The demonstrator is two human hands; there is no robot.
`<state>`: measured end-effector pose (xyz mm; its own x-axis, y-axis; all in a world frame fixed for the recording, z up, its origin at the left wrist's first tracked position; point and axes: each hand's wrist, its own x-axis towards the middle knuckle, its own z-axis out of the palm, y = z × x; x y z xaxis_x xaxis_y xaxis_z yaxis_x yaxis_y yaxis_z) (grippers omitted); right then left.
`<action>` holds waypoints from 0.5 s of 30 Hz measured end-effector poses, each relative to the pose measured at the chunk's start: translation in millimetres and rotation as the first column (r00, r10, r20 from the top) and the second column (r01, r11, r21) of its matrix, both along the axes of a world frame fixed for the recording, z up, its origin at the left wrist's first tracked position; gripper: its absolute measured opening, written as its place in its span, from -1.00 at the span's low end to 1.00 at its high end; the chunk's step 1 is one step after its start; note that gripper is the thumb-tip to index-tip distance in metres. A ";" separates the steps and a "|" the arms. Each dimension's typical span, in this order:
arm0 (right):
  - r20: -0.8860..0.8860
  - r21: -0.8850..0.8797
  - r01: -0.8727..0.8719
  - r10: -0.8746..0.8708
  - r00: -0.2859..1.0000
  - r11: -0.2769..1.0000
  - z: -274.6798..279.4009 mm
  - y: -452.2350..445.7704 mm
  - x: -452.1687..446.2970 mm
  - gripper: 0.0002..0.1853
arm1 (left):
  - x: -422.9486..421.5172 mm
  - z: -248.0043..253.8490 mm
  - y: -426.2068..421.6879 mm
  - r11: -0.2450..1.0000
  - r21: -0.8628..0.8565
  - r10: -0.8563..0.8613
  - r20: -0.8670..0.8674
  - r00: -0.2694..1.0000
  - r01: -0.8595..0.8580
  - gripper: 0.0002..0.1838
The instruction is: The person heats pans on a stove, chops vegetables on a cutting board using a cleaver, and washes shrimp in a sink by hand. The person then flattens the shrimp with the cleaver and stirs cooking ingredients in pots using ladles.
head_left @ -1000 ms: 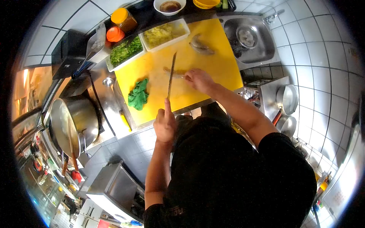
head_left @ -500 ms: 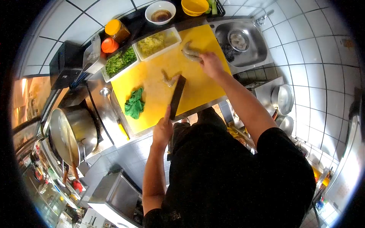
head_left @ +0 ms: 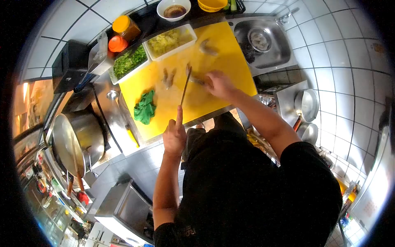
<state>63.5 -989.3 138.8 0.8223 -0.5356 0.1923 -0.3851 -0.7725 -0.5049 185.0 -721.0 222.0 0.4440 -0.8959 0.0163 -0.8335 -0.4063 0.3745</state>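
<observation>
My left hand is wrapped round the handle of a cleaver, index finger stretched along it. The blade stands nearly edge-on to me over the yellow cutting board. My right hand pinches a shrimp against the board, just right of the blade. Whether the edge touches the shrimp I cannot make out. Left of the blade lie shrimp pieces. Another greyish shrimp rests farther up the board. A crumpled green cloth lies at the board's left side.
Tubs of chopped greens and yellowish shreds line the board's far left edge. A sink with a metal bowl sits right. A large pot and a ladle stand left. Behind are a sauce bowl and jars.
My right hand has come down and left with a shrimp to the cleaver. The blade has turned from broadside to nearly edge-on. The pieces beside it now lie farther left.
</observation>
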 end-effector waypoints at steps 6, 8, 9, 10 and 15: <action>-0.115 0.109 0.158 -0.146 0.983 0.981 5.5 -35.0 -14.2 -0.82 | 2.2 0.7 -16.9 0.989 0.145 -0.012 -0.029 0.999 0.016 -0.14; -0.124 0.045 0.199 -0.192 0.974 0.979 6.9 -41.8 -11.3 -0.80 | 8.6 -16.3 -18.7 0.953 0.300 -0.013 -0.071 0.997 0.034 -0.14; -0.122 0.010 0.215 -0.212 0.970 0.977 8.5 -48.2 -6.1 -0.79 | 9.4 -17.7 -18.2 0.964 0.265 0.006 -0.068 0.998 0.012 -0.15; -0.106 -0.034 0.223 -0.225 0.968 0.974 10.2 -54.8 -3.5 -0.77 | 8.7 -17.9 -16.2 0.974 0.229 0.018 -0.068 0.998 -0.002 -0.16; -0.062 -0.167 0.227 -0.240 0.969 0.959 14.8 -89.3 18.2 -0.67 | -13.6 -5.0 -3.5 0.998 0.005 -0.058 -0.140 0.988 0.059 -0.18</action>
<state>81.7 -1078.6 153.7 0.6939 -0.6832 0.2272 -0.5992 -0.7230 -0.3438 171.4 -724.5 217.0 0.3880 -0.9203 -0.0507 -0.7959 -0.3623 0.4851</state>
